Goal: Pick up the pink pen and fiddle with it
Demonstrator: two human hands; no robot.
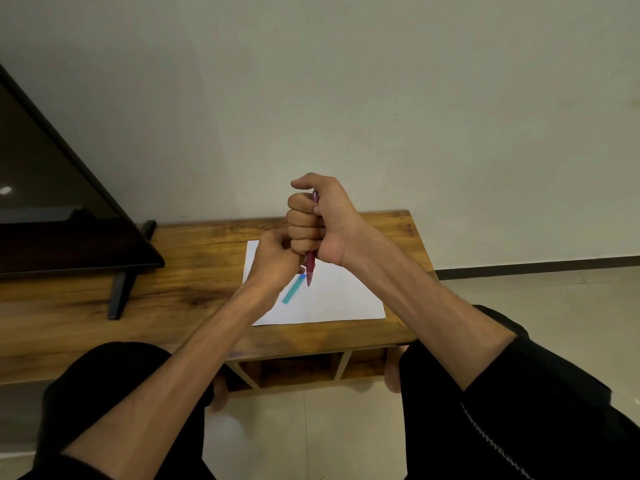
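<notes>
Black-clad knees frame two bare forearms raised over the low wooden table. The right hand wraps all fingers round a slim dark-red pen, upright, tip down above the white paper sheet. The left hand, fingers curled, touches its lower barrel; whether it pinches, I cannot tell. A teal strip lies beneath. Judged best: steady the fist, work only the lower end.
</notes>
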